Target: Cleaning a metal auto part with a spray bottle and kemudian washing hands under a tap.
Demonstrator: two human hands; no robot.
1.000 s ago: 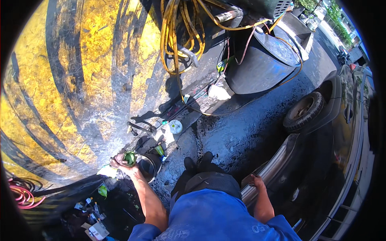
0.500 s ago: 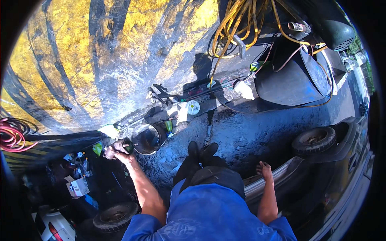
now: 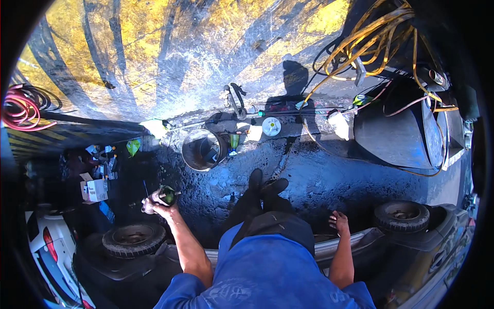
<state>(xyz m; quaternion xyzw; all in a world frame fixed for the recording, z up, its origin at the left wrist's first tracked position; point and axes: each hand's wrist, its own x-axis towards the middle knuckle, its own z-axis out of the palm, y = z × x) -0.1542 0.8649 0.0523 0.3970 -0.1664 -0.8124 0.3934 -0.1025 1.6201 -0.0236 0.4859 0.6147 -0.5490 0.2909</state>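
My left hand [image 3: 166, 210] grips a grimy, pale metal part [image 3: 153, 202] with a round, dark green end; its exact kind I cannot make out. It is held out at left, over dark wet ground. My right hand [image 3: 339, 221] hangs beside the dark car's sill [image 3: 366, 239], fingers apart and loosely curled, with nothing visible in them. A sooty metal bucket [image 3: 191, 162] stands ahead, left of my shoes, with a green bottle [image 3: 234, 141] and a round white container [image 3: 271, 126] near it.
A worn yellow-and-black wall [image 3: 206, 36] runs ahead, with red hoses [image 3: 20, 108] at left and yellow hoses [image 3: 375, 31] at right. A large dark drum [image 3: 386, 134] sits at right. Cartons [image 3: 95, 190] lie at left. A white car [image 3: 54, 242] is behind-left; car wheels [image 3: 401, 213] flank me.
The view has swung round to my left, so the wall and drum sit further right and more car shows at left. My left hand has moved away from beside the bucket, still holding the part.
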